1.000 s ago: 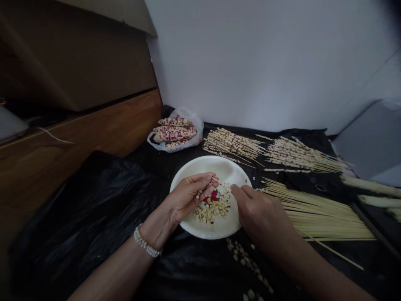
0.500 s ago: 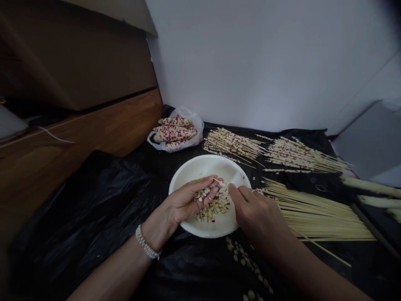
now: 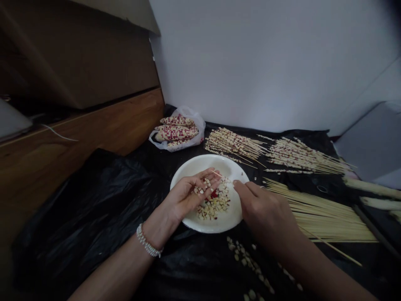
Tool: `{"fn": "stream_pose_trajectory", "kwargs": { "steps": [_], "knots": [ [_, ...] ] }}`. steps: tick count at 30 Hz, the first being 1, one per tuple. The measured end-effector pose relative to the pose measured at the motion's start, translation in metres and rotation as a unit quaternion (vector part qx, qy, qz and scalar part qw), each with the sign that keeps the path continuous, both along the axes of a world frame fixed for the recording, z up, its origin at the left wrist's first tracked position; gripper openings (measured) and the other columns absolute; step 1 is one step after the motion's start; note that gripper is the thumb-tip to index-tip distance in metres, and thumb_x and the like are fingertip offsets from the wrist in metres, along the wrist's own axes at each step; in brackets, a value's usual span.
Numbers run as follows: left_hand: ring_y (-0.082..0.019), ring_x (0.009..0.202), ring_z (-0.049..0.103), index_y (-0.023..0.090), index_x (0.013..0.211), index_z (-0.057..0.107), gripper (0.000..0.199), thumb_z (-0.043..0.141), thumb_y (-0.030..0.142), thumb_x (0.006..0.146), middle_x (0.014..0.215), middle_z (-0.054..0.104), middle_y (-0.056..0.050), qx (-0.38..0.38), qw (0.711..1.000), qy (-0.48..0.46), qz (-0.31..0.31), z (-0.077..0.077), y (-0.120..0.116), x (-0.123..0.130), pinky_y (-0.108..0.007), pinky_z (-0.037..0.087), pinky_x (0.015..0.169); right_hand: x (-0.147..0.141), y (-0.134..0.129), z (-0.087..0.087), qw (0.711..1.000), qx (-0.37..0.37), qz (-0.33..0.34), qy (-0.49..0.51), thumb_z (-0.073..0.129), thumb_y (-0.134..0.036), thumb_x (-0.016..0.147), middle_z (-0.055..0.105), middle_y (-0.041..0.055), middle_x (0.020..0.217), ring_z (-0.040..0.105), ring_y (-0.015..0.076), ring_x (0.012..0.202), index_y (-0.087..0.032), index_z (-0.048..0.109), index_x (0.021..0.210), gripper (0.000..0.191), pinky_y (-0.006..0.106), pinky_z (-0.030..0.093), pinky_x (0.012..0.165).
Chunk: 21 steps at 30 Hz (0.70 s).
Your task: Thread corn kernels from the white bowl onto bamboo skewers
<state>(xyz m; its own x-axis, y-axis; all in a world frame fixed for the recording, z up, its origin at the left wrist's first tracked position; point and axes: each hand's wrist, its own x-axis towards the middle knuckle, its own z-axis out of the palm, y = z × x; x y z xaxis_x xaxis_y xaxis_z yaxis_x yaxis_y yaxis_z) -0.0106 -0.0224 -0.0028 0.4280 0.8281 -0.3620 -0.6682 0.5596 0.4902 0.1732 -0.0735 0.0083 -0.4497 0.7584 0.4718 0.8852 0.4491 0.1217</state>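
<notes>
The left hand (image 3: 191,194) lies open over a white plate (image 3: 219,223), palm up and lightly cupped, with loose corn kernels (image 3: 200,190) resting on the palm and fingers. A thin wooden stick (image 3: 217,173) lies at the left fingertips. Its long axis runs nearly flat, one end pointing up and away past those fingers, the other slanting down toward the right hand (image 3: 263,209). The right hand is back up, its thumb and forefinger drawn together near that lower end, though whether they grip the stick I cannot tell. The cupped palm works well here, keeping the kernels gathered close beneath the stick, where small, steady finger moves can reach them.

Beneath both hands, a heap of kernels (image 3: 214,207) sits on the plate. Beyond the left hand lie speckled corn cobs (image 3: 176,133) in a plastic bag (image 3: 200,140) and 2 bunches of kernel-threaded sticks (image 3: 233,143). Right of the right hand lies a bundle of bare sticks (image 3: 328,219), and stray kernels (image 3: 247,261) dot a black plastic sheet (image 3: 94,188) below it.
</notes>
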Motion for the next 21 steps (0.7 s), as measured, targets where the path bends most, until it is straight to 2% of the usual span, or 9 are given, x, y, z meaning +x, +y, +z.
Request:
{"fn": "stream_pose_trajectory", "kwargs": {
  "steps": [2,5,8,12,16,21],
  "knots": [
    [-0.02,0.105,0.064,0.013,0.122,0.057,0.071,0.037,-0.019,0.061,0.117,0.066,-0.01,-0.004,1.0,-0.005,-0.004,-0.003,0.002,-0.003,-0.029,0.052,0.092,0.002,0.0,0.002,1.0,0.001,-0.003,0.003,0.051,-0.01,0.078,0.057,0.001,0.07,0.05,0.0128,0.055,-0.017,0.06,0.091,0.017,0.028,0.024,0.051],
    [-0.02,0.106,0.063,0.017,0.128,0.052,0.061,0.042,-0.012,0.075,0.119,0.064,-0.01,-0.04,0.999,-0.004,0.008,-0.008,0.004,-0.005,-0.024,0.055,0.085,0.003,0.0,0.002,1.0,-0.01,0.0,0.007,0.05,-0.01,0.078,0.058,0.0009,0.071,0.05,0.0131,0.055,-0.016,0.06,0.094,0.019,0.028,0.024,0.051],
    [-0.022,0.108,0.062,0.009,0.132,0.045,0.044,0.044,0.009,0.088,0.119,0.062,-0.017,-0.061,0.997,-0.008,0.042,-0.006,0.006,-0.005,-0.027,0.055,0.083,0.003,0.0,0.002,1.0,-0.01,0.007,0.014,0.049,-0.011,0.078,0.057,0.0009,0.07,0.049,0.0133,0.054,-0.017,0.06,0.092,0.018,0.028,0.022,0.05],
    [-0.029,0.11,0.061,-0.002,0.133,0.041,0.054,0.035,0.036,0.094,0.123,0.057,-0.027,-0.071,0.995,-0.041,0.057,0.003,0.006,-0.005,-0.036,0.055,0.084,-0.001,-0.002,0.003,0.998,-0.028,0.049,0.004,0.046,-0.006,0.077,0.057,0.0012,0.067,0.047,0.0122,0.052,-0.016,0.059,0.083,0.017,0.028,0.02,0.05],
    [-0.029,0.111,0.06,-0.002,0.134,0.039,0.058,0.033,0.039,0.094,0.124,0.056,-0.027,-0.055,0.995,-0.069,0.055,0.006,0.005,-0.004,-0.038,0.053,0.087,-0.006,-0.002,-0.001,0.994,-0.045,0.095,-0.029,0.047,-0.003,0.073,0.058,0.0016,0.068,0.049,0.013,0.052,-0.016,0.059,0.085,0.021,0.029,0.019,0.049],
    [-0.029,0.113,0.058,-0.001,0.134,0.04,0.054,0.035,0.035,0.094,0.124,0.058,-0.025,-0.047,0.996,-0.079,-0.002,0.005,0.003,-0.004,-0.038,0.052,0.088,-0.004,0.003,-0.006,0.999,-0.027,0.036,-0.027,0.048,-0.005,0.076,0.057,0.0021,0.067,0.051,0.0147,0.053,-0.016,0.058,0.082,0.016,0.029,0.018,0.049]
  ]
}}
